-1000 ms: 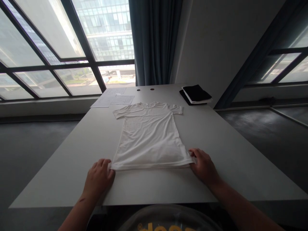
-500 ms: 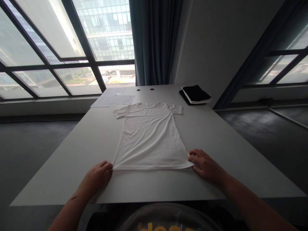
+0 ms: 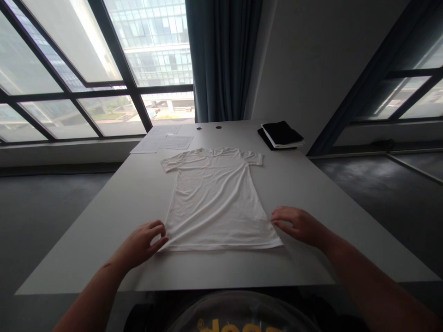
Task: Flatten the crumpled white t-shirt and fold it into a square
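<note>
A white short-sleeved T-shirt [image 3: 216, 203] lies spread on the white table [image 3: 124, 203], its collar towards the far end and its hem nearest me. Diagonal creases cross its body. My left hand [image 3: 145, 240] hovers by the lower left corner, fingers bent and thumb apart, holding nothing. At the right side edge, a little above the hem, my right hand [image 3: 294, 223] has its fingers and thumb parted, also holding nothing. Whether its fingertips touch the cloth I cannot tell.
Papers [image 3: 162, 138] lie at the table's far left. Black folders with white sheets [image 3: 281, 135] are stacked at the far right. Two round cable holes sit near the back edge. A blue curtain [image 3: 224, 60] and windows stand beyond.
Both hands have let go of the shirt's hem corners and moved slightly up and away from me. The hem now lies a little closer to the front edge.
</note>
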A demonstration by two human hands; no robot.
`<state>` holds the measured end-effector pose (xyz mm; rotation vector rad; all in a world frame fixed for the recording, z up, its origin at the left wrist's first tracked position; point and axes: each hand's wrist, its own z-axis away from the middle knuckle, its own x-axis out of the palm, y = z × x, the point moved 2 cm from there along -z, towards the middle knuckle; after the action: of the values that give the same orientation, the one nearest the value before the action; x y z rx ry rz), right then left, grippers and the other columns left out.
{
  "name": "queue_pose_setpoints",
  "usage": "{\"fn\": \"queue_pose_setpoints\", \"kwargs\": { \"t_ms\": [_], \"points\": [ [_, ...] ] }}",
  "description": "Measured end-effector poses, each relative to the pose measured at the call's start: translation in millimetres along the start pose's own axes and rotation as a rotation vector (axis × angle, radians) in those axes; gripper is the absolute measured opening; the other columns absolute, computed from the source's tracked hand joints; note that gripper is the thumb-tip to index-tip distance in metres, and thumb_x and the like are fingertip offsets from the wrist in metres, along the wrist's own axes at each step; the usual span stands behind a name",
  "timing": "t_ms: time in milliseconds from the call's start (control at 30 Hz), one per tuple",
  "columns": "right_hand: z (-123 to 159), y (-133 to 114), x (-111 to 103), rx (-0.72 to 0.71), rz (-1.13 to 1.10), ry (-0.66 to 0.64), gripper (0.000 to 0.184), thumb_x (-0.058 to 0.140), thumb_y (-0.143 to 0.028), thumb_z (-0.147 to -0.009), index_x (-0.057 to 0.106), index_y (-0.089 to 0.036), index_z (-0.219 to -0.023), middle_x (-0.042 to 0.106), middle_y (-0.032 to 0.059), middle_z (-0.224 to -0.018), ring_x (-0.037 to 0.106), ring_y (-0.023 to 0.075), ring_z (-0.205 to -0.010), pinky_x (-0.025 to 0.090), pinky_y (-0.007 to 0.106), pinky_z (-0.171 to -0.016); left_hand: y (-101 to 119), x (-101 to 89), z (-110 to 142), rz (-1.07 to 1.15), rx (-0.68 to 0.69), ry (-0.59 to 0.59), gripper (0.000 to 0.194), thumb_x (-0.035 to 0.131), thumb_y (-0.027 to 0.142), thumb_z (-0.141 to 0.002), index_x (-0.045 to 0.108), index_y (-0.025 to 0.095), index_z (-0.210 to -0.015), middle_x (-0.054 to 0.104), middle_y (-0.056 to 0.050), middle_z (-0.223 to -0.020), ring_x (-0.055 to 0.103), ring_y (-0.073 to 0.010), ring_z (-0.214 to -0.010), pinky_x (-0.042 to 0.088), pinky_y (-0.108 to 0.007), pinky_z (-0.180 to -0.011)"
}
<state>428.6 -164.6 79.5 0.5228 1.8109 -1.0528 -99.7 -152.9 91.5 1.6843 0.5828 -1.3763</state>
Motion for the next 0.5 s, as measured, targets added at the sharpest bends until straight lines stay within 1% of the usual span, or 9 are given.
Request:
{"fn": "queue_pose_setpoints", "kwargs": {
  "t_ms": [67, 133, 200, 267, 300, 333, 400, 433, 500],
  "points": [
    [-31.1, 5.4, 2.3, 0.067, 0.063, 0.054, 0.035, 0.052, -0.042, -0.102, 0.078, -0.023, -0.116, 0.077, 0.0105, -0.118, 0.069, 0.0265, -0.117, 0.053, 0.042, -0.107, 8.3, -2.7, -34.7, -0.014, 0.015, 0.067, 0.038, 0.043, 0.052, -0.104, 0.067, 0.024, -0.095, 0.071, -0.007, -0.104, 0.067, -0.0207, -0.093, 0.052, -0.032, -0.088],
    [-71.3, 6.3, 13.1, 0.142, 0.145, 0.034, 0.043, 0.053, -0.041, -0.100, 0.071, -0.021, -0.133, 0.069, 0.0124, -0.138, 0.061, 0.0291, -0.132, 0.047, 0.045, -0.115, 19.2, 0.1, -79.4, -0.040, 0.019, 0.115, 0.041, 0.041, 0.052, -0.105, 0.068, 0.023, -0.098, 0.071, -0.008, -0.106, 0.067, -0.0232, -0.099, 0.052, -0.035, -0.094],
    [-113.9, 2.3, 30.3, 0.267, 0.242, -0.019, 0.058, 0.056, -0.042, -0.098, 0.058, -0.015, -0.149, 0.050, 0.0169, -0.159, 0.043, 0.0340, -0.149, 0.037, 0.050, -0.122, 30.9, 8.4, -127.6, -0.077, -0.033, 0.153, 0.041, 0.041, 0.050, -0.105, 0.070, 0.022, -0.107, 0.071, -0.010, -0.116, 0.066, -0.0257, -0.108, 0.050, -0.039, -0.102],
    [-150.4, -5.4, 51.1, 0.404, 0.289, -0.077, 0.072, 0.056, -0.043, -0.099, 0.042, -0.007, -0.160, 0.033, 0.0223, -0.167, 0.027, 0.0363, -0.157, 0.027, 0.048, -0.126, 41.9, 22.2, -171.0, -0.111, -0.103, 0.146, 0.042, 0.043, 0.047, -0.105, 0.070, 0.020, -0.123, 0.066, -0.012, -0.134, 0.063, -0.0276, -0.122, 0.046, -0.041, -0.110],
    [-164.1, -9.8, 61.7, 0.450, 0.299, -0.090, 0.076, 0.055, -0.044, -0.100, 0.035, -0.005, -0.162, 0.025, 0.0235, -0.170, 0.021, 0.0372, -0.159, 0.024, 0.048, -0.127, 46.0, 30.7, -188.4, -0.130, -0.148, 0.136, 0.045, 0.045, 0.047, -0.104, 0.066, 0.019, -0.133, 0.061, -0.014, -0.143, 0.058, -0.0291, -0.130, 0.044, -0.043, -0.114],
    [-174.0, -13.8, 72.0, 0.473, 0.297, -0.093, 0.077, 0.053, -0.047, -0.102, 0.032, -0.008, -0.164, 0.018, 0.0224, -0.172, 0.017, 0.0376, -0.160, 0.022, 0.049, -0.127, 49.0, 39.8, -201.9, -0.143, -0.179, 0.129, 0.050, 0.045, 0.048, -0.104, 0.061, 0.021, -0.142, 0.054, -0.014, -0.153, 0.052, -0.0306, -0.140, 0.040, -0.045, -0.118],
    [-182.3, -18.5, 90.0, 0.474, 0.299, -0.083, 0.074, 0.048, -0.051, -0.104, 0.029, -0.017, -0.166, 0.011, 0.0186, -0.174, 0.012, 0.0369, -0.161, 0.019, 0.053, -0.127, 49.5, 59.3, -217.1, -0.160, -0.235, 0.089, 0.056, 0.042, 0.052, -0.104, 0.052, 0.027, -0.154, 0.040, -0.012, -0.166, 0.036, -0.0339, -0.153, 0.030, -0.052, -0.124],
    [-181.2, -18.7, 97.3, 0.466, 0.301, -0.079, 0.072, 0.045, -0.053, -0.105, 0.029, -0.020, -0.167, 0.010, 0.0165, -0.175, 0.012, 0.0359, -0.161, 0.017, 0.053, -0.127, 47.0, 68.7, -219.2, -0.159, -0.265, 0.067, 0.057, 0.040, 0.053, -0.105, 0.048, 0.030, -0.156, 0.035, -0.010, -0.169, 0.030, -0.0351, -0.156, 0.026, -0.056, -0.126],
    [-172.4, -15.5, 107.2, 0.447, 0.310, -0.085, 0.068, 0.040, -0.054, -0.106, 0.029, -0.024, -0.167, 0.011, 0.0135, -0.175, 0.013, 0.0340, -0.161, 0.014, 0.053, -0.127, 38.3, 84.1, -215.7, -0.148, -0.315, 0.049, 0.059, 0.037, 0.054, -0.105, 0.045, 0.033, -0.159, 0.029, -0.009, -0.172, 0.023, -0.0360, -0.159, 0.020, -0.058, -0.127]
  ]
}}
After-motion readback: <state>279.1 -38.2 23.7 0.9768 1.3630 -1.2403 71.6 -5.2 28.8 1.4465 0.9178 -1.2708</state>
